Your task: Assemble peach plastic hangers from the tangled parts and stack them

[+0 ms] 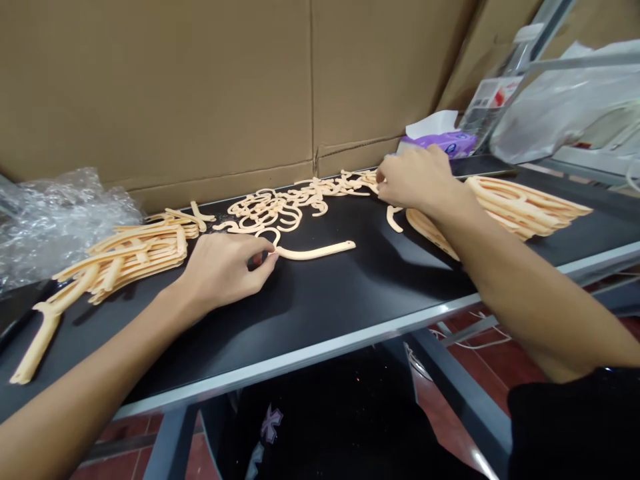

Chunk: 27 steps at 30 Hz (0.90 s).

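My left hand (227,267) is closed in a pinch at the near end of a peach plastic hanger arm (320,253), which lies along the black tabletop with its tip to the right. A curved hook piece (270,233) stands beside those fingertips; I cannot tell whether it is joined to the arm. My right hand (415,175) reaches to the right end of a pile of small hanger hooks (280,208). Its fingers are bent downward, and what they hold, if anything, is hidden. One short curved piece (394,219) lies just below that hand.
Stacked hanger parts (143,253) lie at left by bubble wrap (65,220), with a jointed piece (45,327) in front. More hanger arms (525,207) are stacked at right. Cardboard (215,87) backs the table. A purple tissue pack (445,142) and bottle (500,87) stand behind.
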### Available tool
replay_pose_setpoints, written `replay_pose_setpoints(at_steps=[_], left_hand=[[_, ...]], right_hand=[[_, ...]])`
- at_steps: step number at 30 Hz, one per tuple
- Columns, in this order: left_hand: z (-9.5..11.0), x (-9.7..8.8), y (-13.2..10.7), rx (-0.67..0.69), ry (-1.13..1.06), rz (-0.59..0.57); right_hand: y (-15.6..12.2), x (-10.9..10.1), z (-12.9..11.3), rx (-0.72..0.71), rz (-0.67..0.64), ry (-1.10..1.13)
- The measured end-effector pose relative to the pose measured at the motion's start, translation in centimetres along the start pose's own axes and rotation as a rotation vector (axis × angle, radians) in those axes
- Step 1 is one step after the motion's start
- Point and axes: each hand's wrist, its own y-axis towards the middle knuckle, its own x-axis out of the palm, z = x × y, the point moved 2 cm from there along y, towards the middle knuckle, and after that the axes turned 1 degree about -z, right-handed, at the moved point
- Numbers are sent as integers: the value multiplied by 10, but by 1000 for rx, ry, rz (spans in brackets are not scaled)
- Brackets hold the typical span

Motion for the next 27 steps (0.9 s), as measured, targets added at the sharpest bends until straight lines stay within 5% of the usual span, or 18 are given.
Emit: replay_pose_setpoints(at_steps=[8, 27], left_hand=[[1, 2, -1, 12, 11, 1], [2, 3, -2, 19, 18, -4]], right_hand=[[-4, 10, -14, -86, -216, -110], [6, 23, -8, -118, -169, 39]])
